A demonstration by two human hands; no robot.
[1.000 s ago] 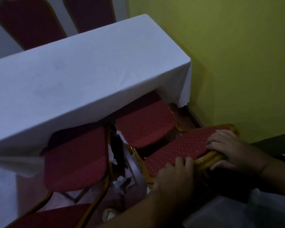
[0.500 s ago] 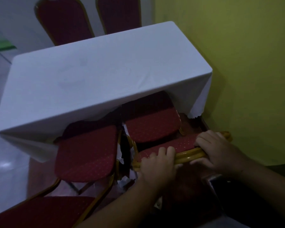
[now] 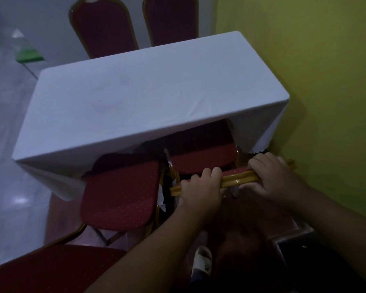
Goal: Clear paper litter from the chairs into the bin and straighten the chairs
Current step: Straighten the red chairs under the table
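Observation:
Both my hands grip the gold top rail of a red chair's backrest beside the yellow wall. My left hand closes over the rail's left part and my right hand over its right part. That chair's red seat reaches under the white-clothed table. A second red chair seat stands to its left, partly under the table. Bits of white paper show in the dark gap between the two chairs.
Two more red chairs stand behind the table's far side. Another red chair fills the bottom left. The yellow wall runs close on the right. A dark metal box sits low right. My sandalled foot is below the hands.
The gripped backrest has tipped from leaning toward me to nearly upright, so I see only its top rail. The view has pulled back and up, and the whole table shows.

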